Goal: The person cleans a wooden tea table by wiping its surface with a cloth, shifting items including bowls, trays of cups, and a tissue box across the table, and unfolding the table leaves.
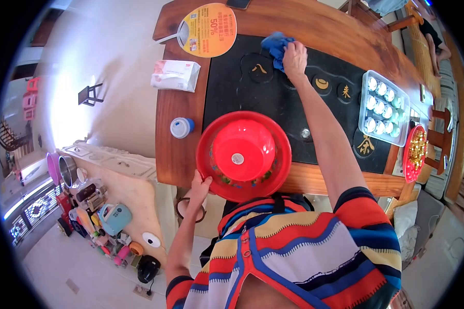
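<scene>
My right hand (295,61) reaches across the black tea tray (226,82), its fingers closed on a blue cloth (276,47) that lies on the tray's far part. Gold characters and round carvings mark the tray's surface. Down at the near left, my left hand (199,186) grips the rim of a large red basin (285,154). Inside the basin a smaller red bowl (252,139) sits upside down, a round pale sticker on its base. The basin covers the tray's near left corner and part of the wooden table (178,165).
A yellow-orange fan (211,31), a tissue pack (175,75) and a blue-and-white cup (181,127) lie along the left. At the right stand a clear tray of shiny cups (363,110) and a red plate of gold-wrapped pieces (409,165). Another person's arm (438,46) shows far right.
</scene>
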`<action>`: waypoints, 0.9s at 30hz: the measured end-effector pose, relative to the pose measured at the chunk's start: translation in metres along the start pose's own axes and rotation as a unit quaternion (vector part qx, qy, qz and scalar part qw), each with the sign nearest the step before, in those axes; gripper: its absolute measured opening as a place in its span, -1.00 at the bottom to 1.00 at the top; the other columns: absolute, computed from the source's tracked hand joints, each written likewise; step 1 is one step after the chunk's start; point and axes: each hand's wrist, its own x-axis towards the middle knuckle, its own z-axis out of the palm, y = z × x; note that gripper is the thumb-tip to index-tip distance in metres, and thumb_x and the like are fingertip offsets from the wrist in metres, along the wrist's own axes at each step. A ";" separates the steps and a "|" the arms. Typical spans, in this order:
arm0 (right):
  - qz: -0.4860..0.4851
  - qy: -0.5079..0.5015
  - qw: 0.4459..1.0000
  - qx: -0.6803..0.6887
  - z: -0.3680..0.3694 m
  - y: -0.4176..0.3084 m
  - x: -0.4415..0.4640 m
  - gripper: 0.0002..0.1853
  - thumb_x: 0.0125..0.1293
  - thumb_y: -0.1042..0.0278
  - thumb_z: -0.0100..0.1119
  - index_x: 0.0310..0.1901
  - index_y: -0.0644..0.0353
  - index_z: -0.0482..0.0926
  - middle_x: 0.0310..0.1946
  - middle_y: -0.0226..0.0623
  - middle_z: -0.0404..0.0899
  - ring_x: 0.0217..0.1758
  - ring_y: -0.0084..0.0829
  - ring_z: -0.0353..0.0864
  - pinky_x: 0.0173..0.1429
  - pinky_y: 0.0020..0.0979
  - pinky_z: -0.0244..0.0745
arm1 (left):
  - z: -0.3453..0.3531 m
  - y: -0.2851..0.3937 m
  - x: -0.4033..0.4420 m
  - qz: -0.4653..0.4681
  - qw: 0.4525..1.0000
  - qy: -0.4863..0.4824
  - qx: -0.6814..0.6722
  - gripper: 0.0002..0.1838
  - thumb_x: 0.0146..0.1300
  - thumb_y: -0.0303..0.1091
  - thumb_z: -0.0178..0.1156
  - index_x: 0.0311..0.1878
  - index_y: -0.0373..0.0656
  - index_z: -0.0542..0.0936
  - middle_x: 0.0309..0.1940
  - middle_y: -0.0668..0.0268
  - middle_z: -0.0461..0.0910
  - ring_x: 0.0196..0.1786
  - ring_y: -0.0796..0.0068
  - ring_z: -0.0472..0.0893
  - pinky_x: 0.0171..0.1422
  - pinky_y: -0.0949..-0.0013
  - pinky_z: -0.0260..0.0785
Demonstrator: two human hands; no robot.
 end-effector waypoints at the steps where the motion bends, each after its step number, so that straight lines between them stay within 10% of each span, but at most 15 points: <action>1: 0.044 -0.003 0.998 -0.055 -0.009 -0.013 0.002 -0.80 0.17 0.35 0.20 -0.16 0.15 0.53 -0.18 -0.19 0.54 -0.09 -0.11 0.52 -0.02 -0.10 0.45 | -0.001 -0.001 -0.003 -0.001 1.000 0.006 0.006 -0.67 0.29 -0.49 0.02 0.12 -0.21 0.31 -0.22 0.12 0.57 -0.43 0.31 0.67 -0.54 0.34 0.58; 8: -0.131 -0.120 0.984 -0.013 -0.036 -0.041 -0.032 -0.66 0.16 0.36 0.13 0.02 -0.03 0.52 -0.06 -0.33 0.47 -0.02 -0.22 0.47 -0.07 -0.16 0.43 | -0.003 0.002 -0.001 -0.012 1.000 -0.015 0.005 -0.64 0.29 -0.50 0.02 0.15 -0.21 0.29 -0.18 0.10 0.57 -0.42 0.30 0.67 -0.54 0.33 0.59; 13: 0.018 -0.167 0.986 -0.015 -0.083 -0.001 -0.063 -0.65 0.13 0.51 0.11 0.00 0.07 0.58 -0.03 -0.23 0.51 -0.04 -0.14 0.47 0.03 -0.25 0.41 | -0.004 -0.008 0.003 0.028 0.999 -0.018 0.010 -0.64 0.30 -0.50 0.02 0.15 -0.24 0.28 -0.19 0.09 0.57 -0.43 0.29 0.68 -0.56 0.35 0.58; 17: -0.127 -0.240 0.956 0.109 -0.122 -0.031 -0.129 -0.54 0.01 0.56 0.18 0.02 0.02 0.59 -0.01 -0.31 0.56 0.03 -0.15 0.46 0.10 -0.29 0.39 | -0.010 -0.015 0.006 0.004 0.999 -0.041 -0.003 -0.63 0.29 -0.51 0.01 0.16 -0.24 0.27 -0.18 0.07 0.57 -0.44 0.29 0.68 -0.57 0.36 0.58; 27: -0.152 -0.241 0.934 0.215 -0.040 -0.088 -0.105 -0.65 0.10 0.53 0.18 -0.04 0.04 0.62 0.02 -0.28 0.54 0.06 -0.20 0.47 0.19 -0.27 0.34 | -0.004 -0.001 0.005 -0.019 0.999 -0.046 -0.012 -0.62 0.33 -0.47 0.04 0.17 -0.25 0.24 -0.13 0.09 0.54 -0.38 0.25 0.69 -0.55 0.34 0.62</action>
